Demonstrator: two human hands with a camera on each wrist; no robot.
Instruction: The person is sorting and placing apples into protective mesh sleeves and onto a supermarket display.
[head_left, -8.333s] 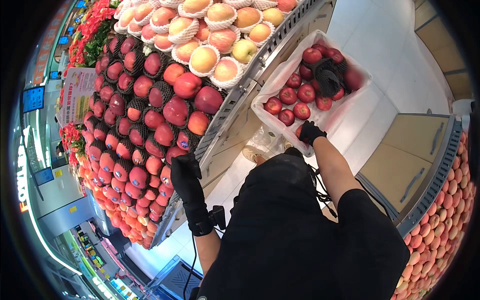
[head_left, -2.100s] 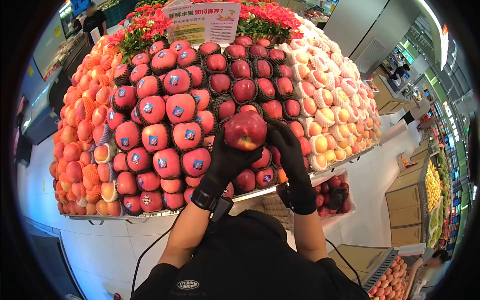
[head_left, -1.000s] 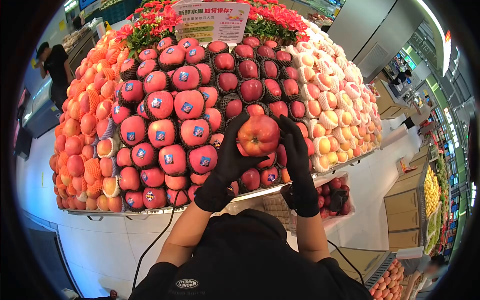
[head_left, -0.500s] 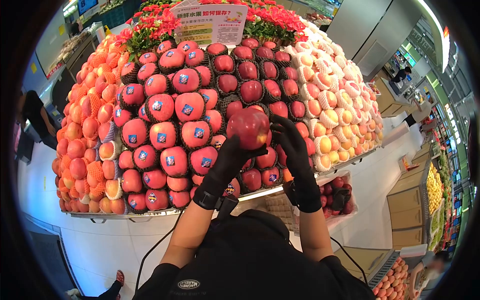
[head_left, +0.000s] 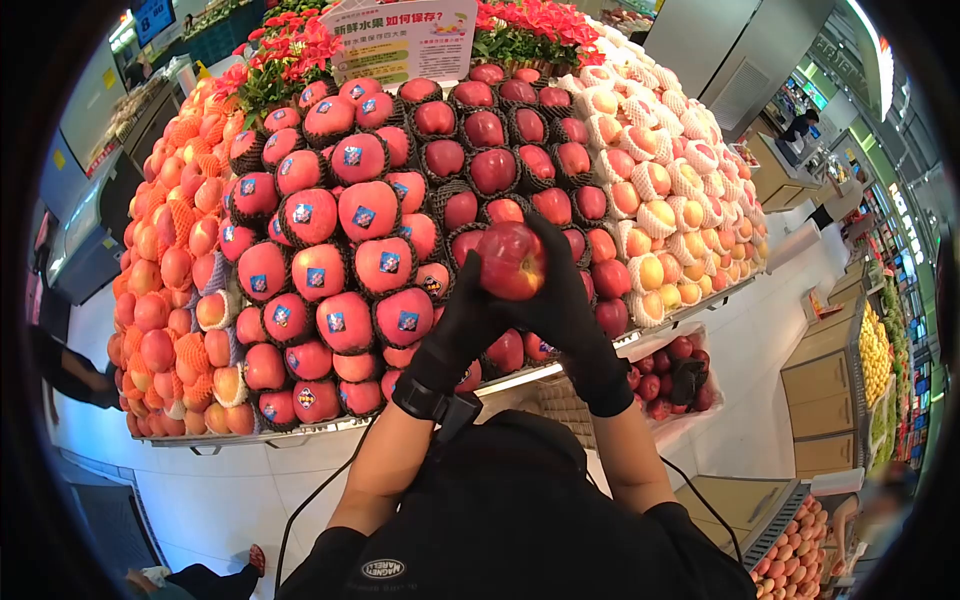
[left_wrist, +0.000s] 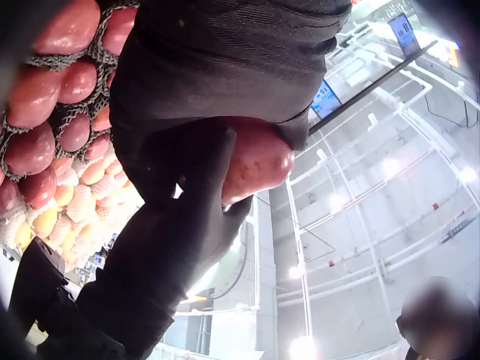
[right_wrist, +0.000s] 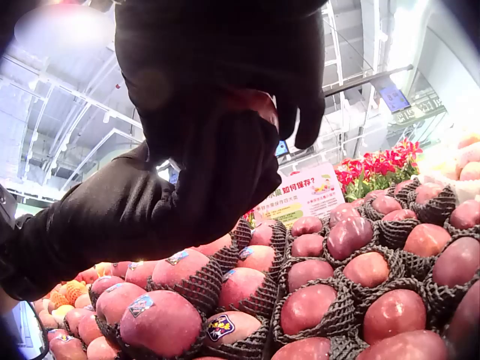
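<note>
Both of my gloved hands are around one loose red apple [head_left: 513, 262], above the front of the fruit display. My left hand [head_left: 468, 318] grips it from the left and below. From the right, my right hand [head_left: 565, 300] curls its fingers and thumb about the other side. The apple's yellowish end faces right in the head view. In the left wrist view its red side [left_wrist: 259, 161] shows between the gloves, and in the right wrist view the fingers hide most of it. Red apples in black foam nets [head_left: 493, 172] lie just beyond the hands.
Stickered pink apples [head_left: 362, 206] fill the display's middle left, and fruit in white nets [head_left: 657, 216] its right side. A sign [head_left: 403, 42] and red flowers stand behind. Below the right edge sits a lined crate [head_left: 704, 397] of red apples. Another person's arm shows far left.
The right hand was at the crate, then came up to the apple over the display. Since half a second ago its fingers have closed onto the apple, which has turned.
</note>
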